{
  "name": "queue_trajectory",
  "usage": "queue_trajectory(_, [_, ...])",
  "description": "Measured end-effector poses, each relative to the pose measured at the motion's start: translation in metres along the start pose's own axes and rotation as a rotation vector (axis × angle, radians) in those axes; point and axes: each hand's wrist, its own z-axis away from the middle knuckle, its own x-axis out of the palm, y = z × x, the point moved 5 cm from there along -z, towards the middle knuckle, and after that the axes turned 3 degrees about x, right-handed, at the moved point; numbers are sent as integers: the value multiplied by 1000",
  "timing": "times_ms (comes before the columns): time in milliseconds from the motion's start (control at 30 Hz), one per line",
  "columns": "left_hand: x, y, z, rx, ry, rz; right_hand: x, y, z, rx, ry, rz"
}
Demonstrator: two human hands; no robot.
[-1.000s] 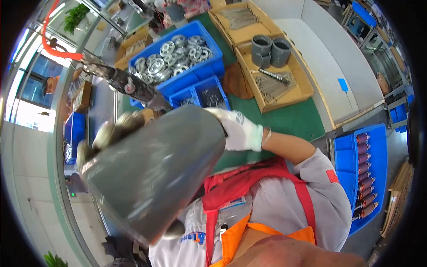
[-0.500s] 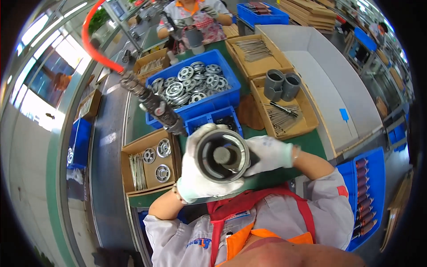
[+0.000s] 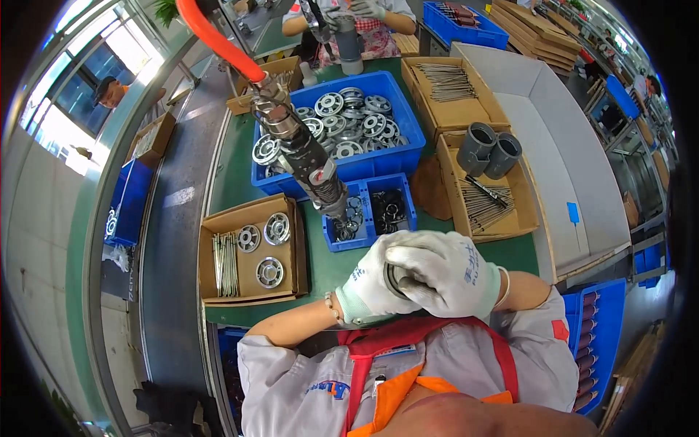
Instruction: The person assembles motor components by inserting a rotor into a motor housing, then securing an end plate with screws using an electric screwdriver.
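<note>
Both gloved hands (image 3: pixel 419 280) clasp grey cylinder (image 3: pixel 397 280) over green bench (image 3: pixel 320 269).

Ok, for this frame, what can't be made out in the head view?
- The grey cylindrical part: almost wholly covered by the left hand and right hand; only a sliver of rim shows.
- Small dark parts in the small blue bin: too small to identify.
- Hanging power tool: its tip is lost against the bin behind it.
</note>
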Motion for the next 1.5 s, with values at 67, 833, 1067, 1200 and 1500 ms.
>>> queue_trajectory(67, [13,-30,5,-378,-15,391,0,7,5,131,37,-35])
queue_trajectory(833, [66,-113,124,-369,289,647,34,280,66,689,216,261])
queue_trajectory(1067, [115,-142,148,-446,33,-5,8,197,44,483,340,-97])
queue_trajectory(1200, [95,-142,118,-258,464,88,74,131,84,437,-173,-711])
queue_trajectory(1500, [100,-154,114,-238,500,92,140,128,108,558,-17,-1084])
